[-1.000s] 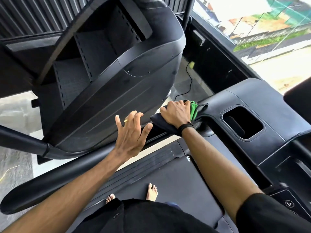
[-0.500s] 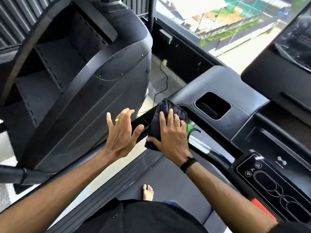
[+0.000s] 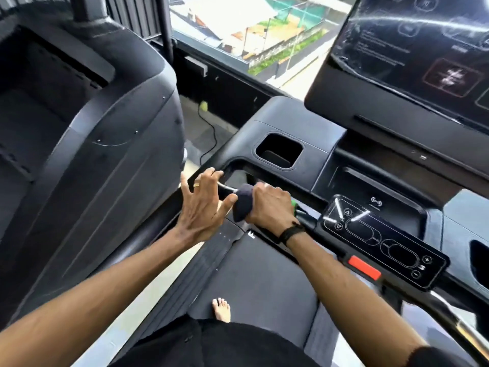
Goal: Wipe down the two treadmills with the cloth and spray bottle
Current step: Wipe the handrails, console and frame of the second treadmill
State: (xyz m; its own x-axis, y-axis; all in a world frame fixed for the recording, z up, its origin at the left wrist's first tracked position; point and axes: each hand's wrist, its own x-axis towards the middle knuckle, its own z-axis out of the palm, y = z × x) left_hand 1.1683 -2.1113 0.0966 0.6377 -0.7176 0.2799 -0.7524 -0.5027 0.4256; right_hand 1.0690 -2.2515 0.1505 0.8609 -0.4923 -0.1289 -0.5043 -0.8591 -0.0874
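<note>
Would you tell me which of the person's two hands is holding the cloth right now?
The right hand, the one with the black wristband, grips the dark cloth around the handlebar. The left hand, wearing a ring, has spread fingers and holds nothing.

The black rubber treadmill belt (image 3: 254,271) carries 1 bare foot (image 3: 221,310) near its left edge. Along that edge runs a black ribbed side rail (image 3: 201,263), and beyond it lies a strip of pale floor (image 3: 148,295).

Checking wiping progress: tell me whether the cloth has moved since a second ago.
Yes. The cloth, gripped by the right hand, went from the console corner left of the cup holder down onto the handlebar below it, toward the person.
</note>
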